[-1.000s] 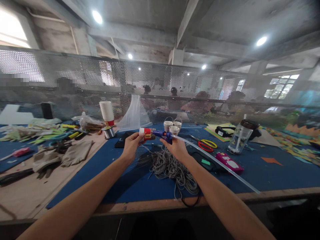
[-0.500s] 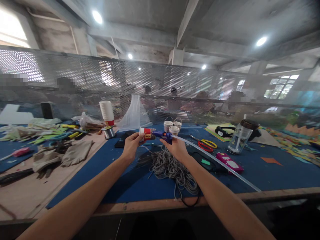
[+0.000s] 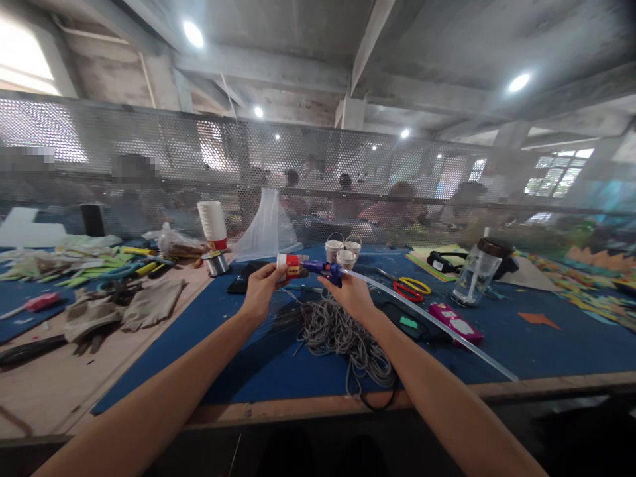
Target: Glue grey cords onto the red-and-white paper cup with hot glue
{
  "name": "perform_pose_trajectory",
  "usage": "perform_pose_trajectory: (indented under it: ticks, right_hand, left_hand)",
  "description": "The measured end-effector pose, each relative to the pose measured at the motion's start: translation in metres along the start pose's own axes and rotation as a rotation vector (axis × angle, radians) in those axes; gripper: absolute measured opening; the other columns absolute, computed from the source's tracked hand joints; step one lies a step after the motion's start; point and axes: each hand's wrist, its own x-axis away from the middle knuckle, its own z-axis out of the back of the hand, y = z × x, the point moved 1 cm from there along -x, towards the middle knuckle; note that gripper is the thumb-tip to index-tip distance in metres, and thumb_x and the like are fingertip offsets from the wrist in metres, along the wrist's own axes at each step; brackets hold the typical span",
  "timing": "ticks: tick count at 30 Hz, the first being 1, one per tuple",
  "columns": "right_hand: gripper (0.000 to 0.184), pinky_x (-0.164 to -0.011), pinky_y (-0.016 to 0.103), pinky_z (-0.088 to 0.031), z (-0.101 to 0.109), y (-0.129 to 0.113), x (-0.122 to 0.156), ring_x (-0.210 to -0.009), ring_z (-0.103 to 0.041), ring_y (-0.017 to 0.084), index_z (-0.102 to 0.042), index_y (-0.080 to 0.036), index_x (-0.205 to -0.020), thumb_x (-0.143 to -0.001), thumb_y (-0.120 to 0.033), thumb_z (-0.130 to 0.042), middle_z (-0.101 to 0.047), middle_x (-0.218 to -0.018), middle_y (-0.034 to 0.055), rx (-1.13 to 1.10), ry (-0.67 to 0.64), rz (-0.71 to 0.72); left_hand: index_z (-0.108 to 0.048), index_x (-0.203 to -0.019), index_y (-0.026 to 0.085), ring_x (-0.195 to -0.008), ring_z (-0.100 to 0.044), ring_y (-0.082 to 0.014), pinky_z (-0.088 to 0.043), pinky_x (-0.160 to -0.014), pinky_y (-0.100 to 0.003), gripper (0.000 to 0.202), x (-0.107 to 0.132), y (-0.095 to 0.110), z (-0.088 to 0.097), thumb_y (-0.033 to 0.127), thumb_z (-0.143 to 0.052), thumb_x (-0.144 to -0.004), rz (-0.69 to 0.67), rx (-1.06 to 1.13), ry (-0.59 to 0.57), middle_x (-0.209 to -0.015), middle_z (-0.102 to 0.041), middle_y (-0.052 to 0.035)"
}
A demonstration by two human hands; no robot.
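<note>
My left hand (image 3: pixel 262 286) is closed round a small red and white paper cup (image 3: pixel 289 264), held on its side above the table. In my right hand (image 3: pixel 352 291) is a blue hot glue gun (image 3: pixel 322 267), its nozzle pointing left at the cup's end; whether they touch I cannot tell. A long clear glue stick (image 3: pixel 422 310) runs out of the gun's back toward the lower right. Under my hands lies a tangled heap of grey cord (image 3: pixel 342 331). Just beyond the gun stand three small cups with wire handles (image 3: pixel 345 255).
Red and yellow-handled scissors (image 3: pixel 412 289), a magenta case (image 3: pixel 456 324) and a clear drinking bottle (image 3: pixel 476 273) are to the right. On the left are stacked paper cups (image 3: pixel 212 222), a wire spool (image 3: pixel 217 264) and work gloves (image 3: pixel 152 306). A perforated metal screen (image 3: pixel 308 172) borders the back.
</note>
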Motion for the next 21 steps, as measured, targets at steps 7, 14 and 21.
perform_pose_trajectory:
  ticks: [7,14,21]
  right_hand:
    - [0.047,-0.072,0.028,-0.046,-0.0010,0.0005,0.0002,-0.086,-0.069,0.025,-0.069,-0.021,-0.112,-0.092,-0.059,-0.050,-0.074,-0.091,0.0070,-0.002,-0.001,0.002]
    - [0.046,-0.072,0.029,-0.047,-0.0003,0.0007,0.0000,-0.085,-0.069,0.026,-0.070,-0.021,-0.110,-0.092,-0.058,-0.050,-0.074,-0.091,0.0076,0.016,-0.009,-0.002]
    - [0.046,-0.071,0.028,-0.047,0.0006,-0.0003,0.0007,-0.085,-0.069,0.025,-0.069,-0.022,-0.112,-0.092,-0.058,-0.050,-0.075,-0.090,0.0069,0.022,-0.014,-0.006]
  left_hand:
    - [-0.076,-0.084,0.017,-0.081,-0.064,-0.0199,-0.052,-0.077,-0.033,0.036,0.0001,-0.0002,0.0006,0.045,-0.082,-0.063,0.003,0.003,-0.002,-0.087,-0.073,-0.0060]
    - [-0.076,-0.085,0.018,-0.083,-0.064,-0.0199,-0.052,-0.078,-0.033,0.033,-0.0008,-0.0011,0.0017,0.044,-0.080,-0.065,-0.002,0.000,-0.015,-0.088,-0.073,-0.0053]
    - [-0.075,-0.083,0.017,-0.081,-0.065,-0.0204,-0.052,-0.077,-0.033,0.035,-0.0012,-0.0004,0.0017,0.046,-0.080,-0.064,-0.001,-0.021,0.001,-0.087,-0.073,-0.0064]
